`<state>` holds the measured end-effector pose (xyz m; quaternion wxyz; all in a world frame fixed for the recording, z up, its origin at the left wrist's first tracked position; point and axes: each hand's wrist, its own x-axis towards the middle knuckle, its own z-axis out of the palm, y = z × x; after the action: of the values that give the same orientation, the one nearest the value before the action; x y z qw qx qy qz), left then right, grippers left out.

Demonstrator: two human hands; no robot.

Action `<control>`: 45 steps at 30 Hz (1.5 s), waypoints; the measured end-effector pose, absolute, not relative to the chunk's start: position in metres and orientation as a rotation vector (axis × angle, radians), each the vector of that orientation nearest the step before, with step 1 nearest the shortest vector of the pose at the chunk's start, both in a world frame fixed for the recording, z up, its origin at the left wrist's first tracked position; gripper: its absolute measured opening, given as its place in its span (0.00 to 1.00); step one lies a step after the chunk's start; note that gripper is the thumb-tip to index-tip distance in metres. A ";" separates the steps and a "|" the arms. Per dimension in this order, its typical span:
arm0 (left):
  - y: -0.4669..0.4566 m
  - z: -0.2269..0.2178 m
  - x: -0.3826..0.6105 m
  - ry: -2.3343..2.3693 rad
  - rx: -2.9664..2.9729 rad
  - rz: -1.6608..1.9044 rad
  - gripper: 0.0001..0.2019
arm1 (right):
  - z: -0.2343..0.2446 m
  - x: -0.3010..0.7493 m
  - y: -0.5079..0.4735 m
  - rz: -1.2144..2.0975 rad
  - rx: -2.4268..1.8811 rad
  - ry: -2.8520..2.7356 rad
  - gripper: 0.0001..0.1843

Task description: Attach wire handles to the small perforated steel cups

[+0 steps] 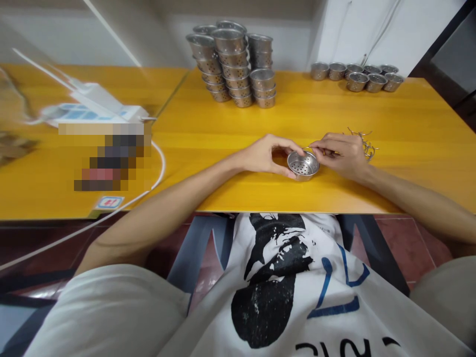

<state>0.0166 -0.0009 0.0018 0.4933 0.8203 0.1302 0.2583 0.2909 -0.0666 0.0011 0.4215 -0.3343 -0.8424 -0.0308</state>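
A small perforated metal strainer cup [303,165] sits on the yellow table [230,148] near its front edge. My left hand [266,154] curls round the cup's left side, thumb and fingers on its rim. My right hand [340,153] is closed in a pinch at the cup's right rim, holding a thin wire piece that I can barely make out. A small heap of bent wire handles [366,144] lies just behind my right hand.
Tall stacks of the same metal cups [234,64] stand at the back centre. Several single cups [357,77] sit in rows at the back right. A white power strip [96,106] and its cable [159,168] lie at the left.
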 end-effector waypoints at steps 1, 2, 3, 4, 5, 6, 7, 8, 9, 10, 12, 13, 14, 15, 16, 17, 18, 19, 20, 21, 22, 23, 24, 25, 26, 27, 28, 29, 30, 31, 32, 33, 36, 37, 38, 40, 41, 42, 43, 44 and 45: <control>-0.001 0.002 0.017 0.308 1.990 0.627 0.35 | 0.001 0.291 -0.067 -0.072 -0.842 -2.110 0.11; -0.001 0.002 0.017 0.304 1.992 0.627 0.35 | 0.001 0.291 -0.067 -0.064 -0.848 -2.111 0.11; -0.001 0.003 0.017 0.303 1.997 0.629 0.35 | 0.000 0.291 -0.067 -0.052 -0.854 -2.113 0.10; -0.002 0.003 0.017 0.304 2.004 0.630 0.35 | 0.000 0.291 -0.066 -0.041 -0.857 -2.113 0.10; -0.002 0.003 0.017 0.306 2.011 0.631 0.35 | -0.001 0.291 -0.066 -0.031 -0.861 -2.115 0.09; -0.002 0.004 0.016 0.309 2.017 0.630 0.35 | -0.001 0.291 -0.066 -0.024 -0.866 -2.117 0.09; -0.003 0.004 0.016 0.312 2.022 0.628 0.35 | -0.002 0.291 -0.065 -0.025 -0.875 -2.116 0.09; -0.003 0.004 0.016 0.316 2.025 0.625 0.35 | -0.003 0.290 -0.065 -0.030 -0.888 -2.114 0.09; -0.003 0.004 0.016 0.319 2.028 0.623 0.35 | -0.003 0.290 -0.065 -0.039 -0.898 -2.110 0.10; -0.003 0.003 0.016 0.322 2.030 0.620 0.35 | -0.003 0.289 -0.066 -0.045 -0.902 -2.105 0.11; -0.001 0.003 0.015 0.328 2.035 0.617 0.35 | -0.002 0.288 -0.067 -0.034 -0.900 -2.104 0.11; 0.000 0.003 0.015 0.332 2.038 0.615 0.35 | -0.001 0.288 -0.067 -0.009 -0.905 -2.105 0.11; 0.001 0.003 0.015 0.335 2.045 0.615 0.36 | 0.000 0.288 -0.068 0.034 -0.914 -2.108 0.11; 0.002 0.003 0.015 0.338 2.056 0.617 0.36 | 0.002 0.289 -0.069 0.095 -0.921 -2.111 0.11; 0.004 0.004 0.015 0.339 2.070 0.622 0.36 | 0.004 0.289 -0.069 0.170 -0.920 -2.117 0.12; 0.005 0.004 0.015 0.338 2.087 0.630 0.36 | 0.006 0.290 -0.069 0.253 -0.908 -2.124 0.13; 0.007 0.005 0.015 0.333 2.102 0.639 0.36 | 0.008 0.291 -0.069 0.335 -0.885 -2.133 0.16; 0.008 0.005 0.015 0.328 2.115 0.649 0.35 | 0.010 0.293 -0.068 0.408 -0.855 -2.144 0.18; 0.009 0.005 0.015 0.321 2.123 0.658 0.35 | 0.011 0.294 -0.068 0.469 -0.827 -2.156 0.19; 0.010 0.005 0.015 0.313 2.127 0.664 0.34 | 0.013 0.295 -0.068 0.517 -0.808 -2.170 0.20; 0.011 0.005 0.015 0.304 2.128 0.669 0.33 | 0.014 0.296 -0.067 0.556 -0.798 -2.185 0.21; 0.011 0.004 0.015 0.295 2.129 0.671 0.33 | 0.014 0.296 -0.067 0.585 -0.795 -2.202 0.21; 0.011 0.004 0.015 0.287 2.131 0.672 0.32 | 0.014 0.297 -0.067 0.607 -0.800 -2.218 0.22; 0.012 0.004 0.015 0.280 2.135 0.671 0.32 | 0.014 0.297 -0.067 0.625 -0.812 -2.231 0.22; 0.012 0.003 0.015 0.274 2.140 0.667 0.32 | 0.013 0.298 -0.067 0.643 -0.825 -2.237 0.23; 0.012 0.003 0.015 0.272 2.145 0.661 0.32 | 0.013 0.298 -0.066 0.665 -0.838 -2.238 0.23; 0.012 0.003 0.015 0.273 2.150 0.656 0.32 | 0.012 0.297 -0.066 0.696 -0.846 -2.233 0.23; 0.011 0.003 0.015 0.277 2.155 0.654 0.33 | 0.011 0.297 -0.066 0.738 -0.848 -2.223 0.24; 0.011 0.002 0.015 0.283 2.160 0.658 0.33 | 0.011 0.296 -0.066 0.788 -0.846 -2.209 0.24; 0.011 0.002 0.016 0.293 2.166 0.667 0.33 | 0.010 0.296 -0.066 0.843 -0.841 -2.192 0.25; 0.010 0.002 0.016 0.305 2.170 0.678 0.34 | 0.011 0.295 -0.066 0.900 -0.839 -2.172 0.25; 0.010 0.001 0.017 0.317 2.173 0.688 0.34 | 0.012 0.294 -0.067 0.955 -0.841 -2.150 0.25; 0.010 0.000 0.018 0.332 2.166 0.682 0.34 | 0.015 0.291 -0.069 1.076 -0.862 -2.075 0.26; 0.010 -0.001 0.018 0.329 2.161 0.674 0.34 | 0.016 0.291 -0.070 1.097 -0.871 -2.061 0.25; 0.010 -0.001 0.019 0.322 2.156 0.669 0.33 | 0.017 0.290 -0.071 1.108 -0.879 -2.058 0.25; 0.009 -0.001 0.019 0.313 2.141 0.666 0.32 | 0.018 0.289 -0.072 1.097 -0.891 -2.087 0.25; 0.008 -0.001 0.019 0.314 2.130 0.666 0.32 | 0.018 0.289 -0.072 1.082 -0.897 -2.110 0.24; 0.007 -0.001 0.019 0.320 2.118 0.665 0.32 | 0.017 0.289 -0.073 1.063 -0.901 -2.130 0.24; 0.006 0.000 0.020 0.332 2.110 0.661 0.33 | 0.016 0.289 -0.073 1.043 -0.907 -2.145 0.24; 0.004 0.000 0.020 0.347 2.108 0.657 0.33 | 0.015 0.289 -0.072 1.025 -0.916 -2.154 0.24; 0.003 0.001 0.021 0.363 2.110 0.653 0.34 | 0.014 0.289 -0.072 1.011 -0.928 -2.159 0.25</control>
<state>0.0206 0.0033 0.0012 0.4364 0.8481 0.1461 0.2625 0.2890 -0.0723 0.0143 0.2878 -0.3473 -0.8082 0.3785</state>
